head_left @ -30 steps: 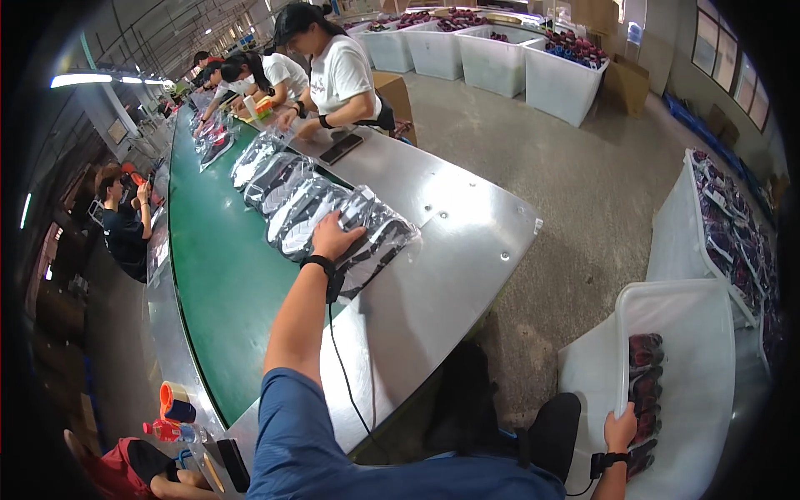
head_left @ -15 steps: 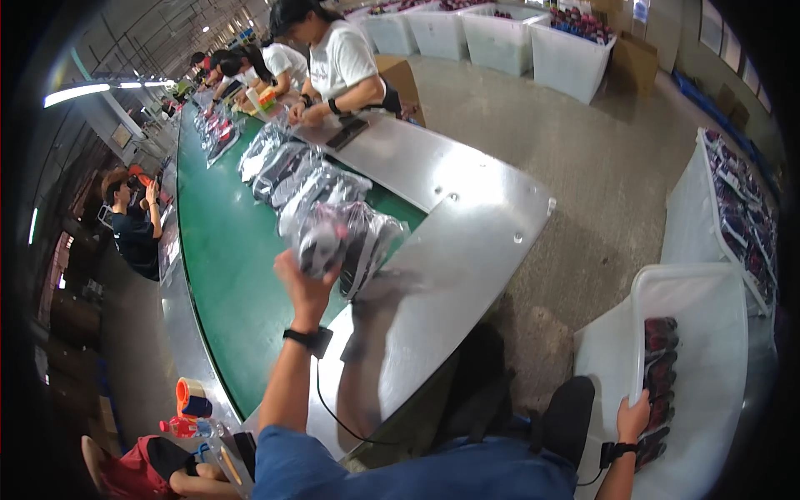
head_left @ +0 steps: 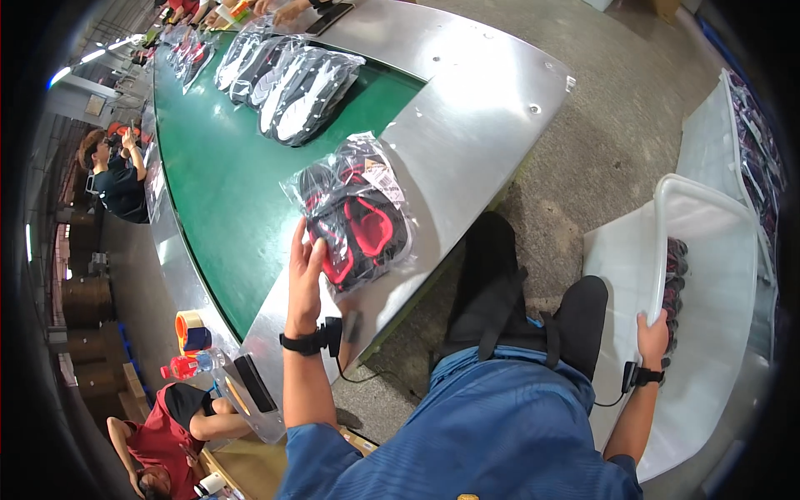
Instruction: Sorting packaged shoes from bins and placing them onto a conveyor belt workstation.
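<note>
A clear plastic bag with a pair of black shoes with red linings [head_left: 367, 225] lies on the metal end of the worktable, partly over the green belt. My left hand [head_left: 308, 271] holds it by its near left edge, thumb on top, the other fingers partly hidden along its side. A white paper tag shows through the plastic. Low at the right, my right hand [head_left: 653, 335] is wrapped round the rim of a large white plastic bin [head_left: 600, 258]. Inside that bin a row of dark shoes [head_left: 675, 271] stands along the near wall.
More bagged shoes [head_left: 304, 96] lie farther up the green belt [head_left: 208, 179]. Tape rolls [head_left: 192, 332] and a red-capped bottle [head_left: 187, 365] stand at the lower left. One person sits there, another stands beyond the belt. Another filled bin [head_left: 708, 125] stands at right.
The bagged shoes in my left hand have come nearer and down onto the metal, now showing their red linings. My right hand still grips the bin rim. My view has tilted down.
</note>
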### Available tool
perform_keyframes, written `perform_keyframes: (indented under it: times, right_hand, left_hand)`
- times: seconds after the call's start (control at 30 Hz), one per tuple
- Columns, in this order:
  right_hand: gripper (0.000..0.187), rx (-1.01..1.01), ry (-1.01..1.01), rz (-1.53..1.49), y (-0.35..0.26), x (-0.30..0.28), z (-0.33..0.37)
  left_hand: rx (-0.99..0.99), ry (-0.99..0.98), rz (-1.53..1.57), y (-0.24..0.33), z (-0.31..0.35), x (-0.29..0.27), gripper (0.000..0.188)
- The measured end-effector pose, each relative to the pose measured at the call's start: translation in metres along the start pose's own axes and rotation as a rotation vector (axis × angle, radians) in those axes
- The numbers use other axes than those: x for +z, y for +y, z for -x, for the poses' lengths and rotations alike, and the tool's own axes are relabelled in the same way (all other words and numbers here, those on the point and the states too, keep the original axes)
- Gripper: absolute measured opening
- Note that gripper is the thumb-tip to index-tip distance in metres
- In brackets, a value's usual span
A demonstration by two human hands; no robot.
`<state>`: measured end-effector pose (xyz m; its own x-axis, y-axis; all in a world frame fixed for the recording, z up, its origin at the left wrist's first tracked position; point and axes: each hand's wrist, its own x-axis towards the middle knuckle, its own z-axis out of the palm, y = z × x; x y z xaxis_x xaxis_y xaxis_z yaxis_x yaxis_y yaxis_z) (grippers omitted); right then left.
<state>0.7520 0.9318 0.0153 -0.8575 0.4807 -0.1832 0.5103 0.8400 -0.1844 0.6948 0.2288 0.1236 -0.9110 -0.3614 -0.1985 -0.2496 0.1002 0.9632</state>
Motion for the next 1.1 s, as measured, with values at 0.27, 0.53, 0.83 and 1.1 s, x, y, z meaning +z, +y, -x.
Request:
perform_keyframes:
  times: [0.27, 0.53, 0.83, 1.1]
  right_hand:
    - [0.064, -0.123, 0.039, -0.054, -0.008, -0.013, 0.007]
    - [0.06, -0.465, 0.262, -0.364, -0.135, -0.071, 0.037]
    - [0.054, -0.705, 0.072, -0.705, -0.18, -0.105, 0.08]
    - [0.052, -0.637, 0.192, -0.877, -0.14, -0.113, 0.081]
  left_hand:
    - [0.085, -0.16, 0.137, 0.021, -0.024, 0.053, 0.064]
    - [-0.086, -0.12, 0.481, 0.024, -0.018, 0.093, 0.042]
    - [-0.247, -0.461, 0.832, -0.01, 0.034, 0.152, 0.056]
    - [-0.324, -0.764, 0.734, 0.018, 0.05, 0.239, 0.057]
